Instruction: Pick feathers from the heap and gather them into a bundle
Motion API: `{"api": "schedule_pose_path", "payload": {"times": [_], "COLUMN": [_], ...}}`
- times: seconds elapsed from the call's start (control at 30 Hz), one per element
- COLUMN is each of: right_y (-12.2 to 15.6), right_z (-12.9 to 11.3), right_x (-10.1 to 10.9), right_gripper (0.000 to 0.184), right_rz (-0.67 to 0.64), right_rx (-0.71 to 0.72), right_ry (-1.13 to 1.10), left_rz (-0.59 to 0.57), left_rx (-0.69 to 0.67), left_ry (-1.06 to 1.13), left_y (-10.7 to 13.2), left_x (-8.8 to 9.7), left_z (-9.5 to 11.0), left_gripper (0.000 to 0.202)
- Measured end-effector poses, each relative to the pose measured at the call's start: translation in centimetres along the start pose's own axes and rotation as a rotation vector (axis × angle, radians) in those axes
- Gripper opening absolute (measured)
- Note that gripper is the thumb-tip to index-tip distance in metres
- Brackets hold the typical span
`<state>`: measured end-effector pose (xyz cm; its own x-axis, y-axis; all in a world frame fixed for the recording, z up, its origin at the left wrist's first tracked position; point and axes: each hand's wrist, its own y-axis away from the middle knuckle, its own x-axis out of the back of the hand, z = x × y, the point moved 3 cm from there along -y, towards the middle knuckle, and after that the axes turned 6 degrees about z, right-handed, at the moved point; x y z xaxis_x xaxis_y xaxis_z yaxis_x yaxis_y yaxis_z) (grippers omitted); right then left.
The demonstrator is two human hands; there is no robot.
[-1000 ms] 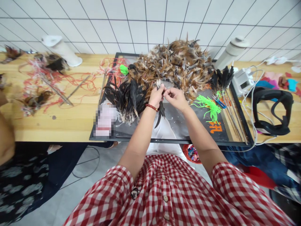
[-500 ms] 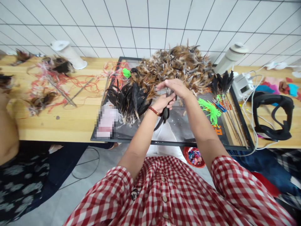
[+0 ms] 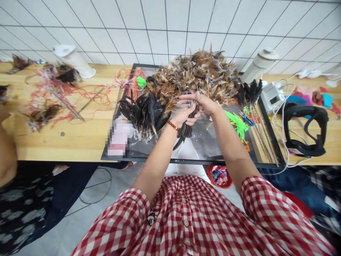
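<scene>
My left hand (image 3: 184,116), with a red bead bracelet at the wrist, is closed round a small bunch of black feathers (image 3: 183,132). The dark plumes hang below the fist, and the pale upper ends show a little above the thumb. Over those ends my right hand (image 3: 202,102) is held with its fingers stretched to the left, close against the bunch; its thumb is hard to make out. Left of my hands lies a pile of black feathers (image 3: 146,117). Behind them rises a large heap of brown feathers (image 3: 202,71).
A black-edged tray (image 3: 149,160) lies under the feathers. To its right are thin sticks (image 3: 262,135), green fringe (image 3: 237,124), a white charger (image 3: 273,93) and a black headset frame (image 3: 306,131). Red string (image 3: 87,90) tangles on the left, near another person's arm (image 3: 7,145).
My left hand still grips the black feathers. My right hand's fingers have shifted slightly over their upper ends, and the hanging plumes have swung a little. The view has moved slightly.
</scene>
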<state>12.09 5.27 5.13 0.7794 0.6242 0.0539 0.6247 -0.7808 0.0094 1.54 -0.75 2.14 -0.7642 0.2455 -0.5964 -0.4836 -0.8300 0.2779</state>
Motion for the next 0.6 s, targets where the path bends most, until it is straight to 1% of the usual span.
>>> {"api": "schedule_pose_path", "payload": {"times": [0.13,0.17,0.2,0.23,0.3,0.37,0.4,0.47,0.53,0.6], "right_y": [0.5,0.7,1.0,1.2,1.7,2.0,2.0,2.0,1.7,1.5], "right_z": [0.5,0.9,1.4,1.9,2.7,3.1,3.1,3.1,3.1,3.4], "right_x": [1.9,2.3,2.5,2.6,2.3,1.6,1.2,0.4,-0.2,-0.6], "right_gripper": [0.072,0.069,0.068,0.068,0.071,0.077,0.077,0.070,0.064,0.062], "right_rz": [0.179,0.196,0.185,0.147,0.038,-0.026,-0.026,0.021,0.076,0.128], "right_rx": [0.096,0.088,0.064,0.033,-0.013,-0.008,0.006,0.027,0.018,0.006], "right_ry": [-0.097,-0.113,-0.129,-0.150,-0.204,-0.248,-0.260,-0.280,-0.310,-0.336], "left_rz": [0.002,0.006,0.016,0.028,0.049,0.051,0.043,0.017,-0.009,-0.017], "left_rx": [-0.008,-0.020,-0.033,-0.044,-0.045,-0.019,0.005,0.069,0.124,0.151], "left_ry": [0.062,0.075,0.088,0.099,0.113,0.112,0.106,0.092,0.088,0.099], "left_y": [-0.3,-0.4,-0.4,-0.5,-0.5,-0.3,-0.2,0.0,0.1,0.2], "left_x": [0.1,0.1,0.1,0.0,-0.2,-0.5,-0.7,-0.8,-0.9,-0.9], "left_z": [0.1,0.1,0.0,0.0,0.0,-0.1,-0.1,-0.2,-0.2,0.0], "left_gripper": [0.044,0.046,0.047,0.047,0.047,0.047,0.046,0.046,0.047,0.048]}}
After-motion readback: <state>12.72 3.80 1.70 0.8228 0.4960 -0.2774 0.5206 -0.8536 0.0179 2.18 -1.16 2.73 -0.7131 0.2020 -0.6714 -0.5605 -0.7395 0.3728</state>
